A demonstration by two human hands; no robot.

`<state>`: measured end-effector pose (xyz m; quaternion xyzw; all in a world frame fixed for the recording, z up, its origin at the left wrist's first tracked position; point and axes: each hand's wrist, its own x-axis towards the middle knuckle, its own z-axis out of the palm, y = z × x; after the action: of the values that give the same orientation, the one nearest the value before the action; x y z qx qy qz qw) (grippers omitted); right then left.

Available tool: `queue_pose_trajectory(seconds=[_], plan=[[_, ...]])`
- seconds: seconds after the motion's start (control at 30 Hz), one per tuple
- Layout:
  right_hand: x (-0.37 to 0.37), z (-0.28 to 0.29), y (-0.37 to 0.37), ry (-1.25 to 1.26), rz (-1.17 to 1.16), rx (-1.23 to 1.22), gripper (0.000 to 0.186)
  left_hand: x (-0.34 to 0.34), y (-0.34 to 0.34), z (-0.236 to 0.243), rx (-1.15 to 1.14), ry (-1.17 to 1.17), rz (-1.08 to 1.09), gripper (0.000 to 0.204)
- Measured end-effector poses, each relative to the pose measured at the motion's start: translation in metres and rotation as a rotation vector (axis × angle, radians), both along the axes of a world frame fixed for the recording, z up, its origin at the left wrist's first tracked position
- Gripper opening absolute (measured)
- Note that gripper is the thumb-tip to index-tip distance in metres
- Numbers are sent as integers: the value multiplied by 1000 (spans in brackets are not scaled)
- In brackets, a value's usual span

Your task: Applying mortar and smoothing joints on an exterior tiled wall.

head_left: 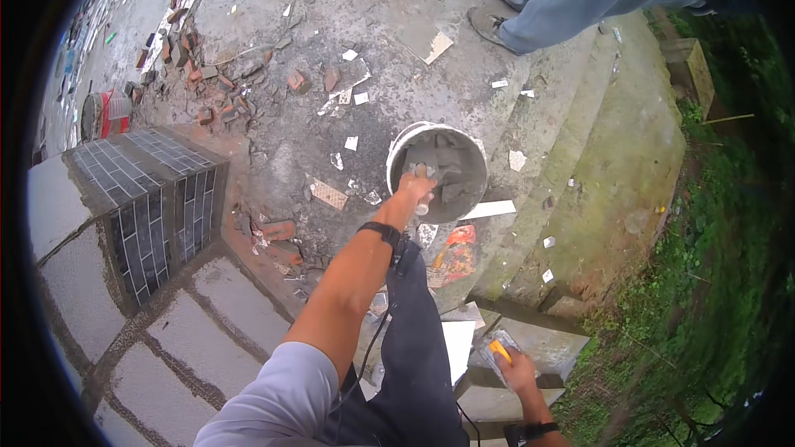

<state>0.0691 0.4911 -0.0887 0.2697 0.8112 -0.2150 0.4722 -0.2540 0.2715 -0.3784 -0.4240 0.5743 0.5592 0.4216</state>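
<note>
A white bucket of grey mortar stands on the concrete ahead of me. My left hand reaches over its near rim, with its fingers closed round a pale-handled tool. The tool's working end cannot be told apart from the wet mortar. Low on the right, my right hand grips the yellow handle of a plastering trowel. That trowel's flat, mortar-smeared blade is held above the step, well apart from the bucket.
Left of me is a low block wall with a dark-tiled pillar. Broken bricks and tile scraps litter the ground. Another person's legs stand at the far right. Steps drop toward greenery. A red-and-white bucket is far left.
</note>
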Motion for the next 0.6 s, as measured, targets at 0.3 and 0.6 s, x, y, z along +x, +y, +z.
queue_pose_trajectory(seconds=[0.3, 0.6], plan=[[32, 3, 8, 136, -164, -6, 39, -18, 39, 73, 42, 45, 210, 28], [-2, 6, 20, 372, -165, -2, 33, 114, -15, 132, 2, 652, -212, 54]])
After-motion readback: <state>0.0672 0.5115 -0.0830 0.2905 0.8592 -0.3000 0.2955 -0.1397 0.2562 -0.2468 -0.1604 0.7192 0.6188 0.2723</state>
